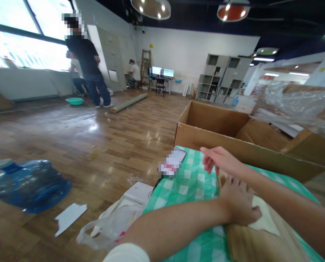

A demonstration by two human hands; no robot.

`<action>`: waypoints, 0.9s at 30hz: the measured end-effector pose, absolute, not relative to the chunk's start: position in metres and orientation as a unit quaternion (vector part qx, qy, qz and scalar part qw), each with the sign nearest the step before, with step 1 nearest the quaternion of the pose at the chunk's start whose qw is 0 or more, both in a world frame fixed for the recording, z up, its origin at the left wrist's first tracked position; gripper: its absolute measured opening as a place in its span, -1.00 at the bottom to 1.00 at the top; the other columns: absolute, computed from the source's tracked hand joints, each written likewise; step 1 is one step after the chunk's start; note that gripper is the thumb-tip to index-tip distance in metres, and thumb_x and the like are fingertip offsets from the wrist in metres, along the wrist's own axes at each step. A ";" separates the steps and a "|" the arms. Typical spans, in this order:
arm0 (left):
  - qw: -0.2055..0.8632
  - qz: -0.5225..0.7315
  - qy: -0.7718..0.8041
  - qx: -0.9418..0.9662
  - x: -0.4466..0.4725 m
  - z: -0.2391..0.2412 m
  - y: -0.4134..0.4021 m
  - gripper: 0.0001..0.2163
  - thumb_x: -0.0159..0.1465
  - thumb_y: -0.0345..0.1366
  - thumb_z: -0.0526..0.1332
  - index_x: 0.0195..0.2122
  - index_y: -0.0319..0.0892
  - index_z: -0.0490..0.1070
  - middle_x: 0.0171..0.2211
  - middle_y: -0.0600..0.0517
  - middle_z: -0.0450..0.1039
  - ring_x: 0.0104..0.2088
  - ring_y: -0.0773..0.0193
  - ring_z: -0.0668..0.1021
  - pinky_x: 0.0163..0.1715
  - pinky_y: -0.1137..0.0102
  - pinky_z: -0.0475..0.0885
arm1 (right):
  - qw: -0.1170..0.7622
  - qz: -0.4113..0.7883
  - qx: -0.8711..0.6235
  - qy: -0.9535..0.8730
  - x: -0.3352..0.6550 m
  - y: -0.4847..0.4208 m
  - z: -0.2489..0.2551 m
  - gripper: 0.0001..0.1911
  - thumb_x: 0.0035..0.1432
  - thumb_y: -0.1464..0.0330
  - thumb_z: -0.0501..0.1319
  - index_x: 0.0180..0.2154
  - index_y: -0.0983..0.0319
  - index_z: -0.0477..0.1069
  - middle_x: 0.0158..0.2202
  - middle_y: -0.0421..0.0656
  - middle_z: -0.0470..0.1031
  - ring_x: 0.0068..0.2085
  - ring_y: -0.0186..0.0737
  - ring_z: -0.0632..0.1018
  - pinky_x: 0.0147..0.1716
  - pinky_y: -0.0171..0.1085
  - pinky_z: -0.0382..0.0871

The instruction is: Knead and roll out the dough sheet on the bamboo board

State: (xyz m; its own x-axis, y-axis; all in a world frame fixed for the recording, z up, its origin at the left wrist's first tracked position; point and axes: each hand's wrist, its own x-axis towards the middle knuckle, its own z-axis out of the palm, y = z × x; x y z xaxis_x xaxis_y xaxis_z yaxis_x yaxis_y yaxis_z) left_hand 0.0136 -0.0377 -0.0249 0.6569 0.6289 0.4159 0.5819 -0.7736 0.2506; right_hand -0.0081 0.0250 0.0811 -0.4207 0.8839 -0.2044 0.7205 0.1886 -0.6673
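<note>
A wooden board (pixel 244 242) lies on a table with a green and white checked cover (pixel 191 214). On the board is a flat, cream-coloured piece that looks like dough (pixel 267 218). My left hand (pixel 239 200) rests palm down over the board, with its thumb spread out against the pale piece. Above and beyond it, my right hand (pixel 219 160) hangs in the air near the board's far end. Its fingers are loosely bent and partly apart, with nothing visible in them. The right forearm passes over part of the board.
A phone (pixel 175 160) lies at the table's left corner. Behind the table stands a large cardboard box (pixel 206 136). A blue water bottle (pixel 28 183), torn white paper (pixel 69 218) and a plastic bag (pixel 108 225) are at left. One person (pixel 86 65) stands further off.
</note>
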 end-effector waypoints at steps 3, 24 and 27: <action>0.003 0.261 0.370 0.892 0.013 -0.021 -0.040 -0.37 0.38 0.06 0.05 0.22 -0.41 0.36 0.12 -0.34 0.42 0.15 -0.23 0.42 0.23 -0.08 0.21 | 0.210 0.240 -0.575 -0.754 0.099 0.007 0.086 -0.27 0.31 -0.25 -0.14 -0.30 0.15 0.53 -0.29 0.10 0.64 -0.19 0.18 0.66 -0.18 0.06 0.55; 0.028 0.242 0.477 0.844 0.007 0.000 -0.040 -0.41 0.33 -0.20 0.22 0.33 -0.25 0.11 0.30 -0.25 0.21 0.30 -0.11 0.29 0.32 -0.02 0.18 | 0.168 -0.065 -0.590 -0.787 0.252 -0.049 -0.020 -0.69 0.50 0.24 -0.02 -0.12 0.26 0.42 -0.08 0.10 0.52 -0.01 0.13 0.53 -0.06 -0.04 0.40; 0.066 0.287 0.499 0.815 0.001 -0.005 -0.037 -0.52 0.36 -0.26 0.17 0.29 -0.19 0.16 0.22 -0.17 0.31 0.28 0.01 0.34 0.32 0.05 0.22 | 0.132 -0.052 -0.659 -0.738 0.252 -0.054 -0.013 -0.65 0.53 0.26 -0.11 -0.06 0.27 0.38 -0.04 0.09 0.50 -0.13 0.03 0.57 -0.27 -0.15 0.35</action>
State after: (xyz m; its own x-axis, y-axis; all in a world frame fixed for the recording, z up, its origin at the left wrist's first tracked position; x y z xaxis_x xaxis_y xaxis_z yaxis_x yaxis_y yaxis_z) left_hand 0.0007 -0.0366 -0.0053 0.3374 0.8515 0.4013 0.7757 -0.4930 0.3939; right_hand 0.2522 -0.0542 -0.0127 -0.0952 0.9598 0.2641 0.9873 0.1249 -0.0978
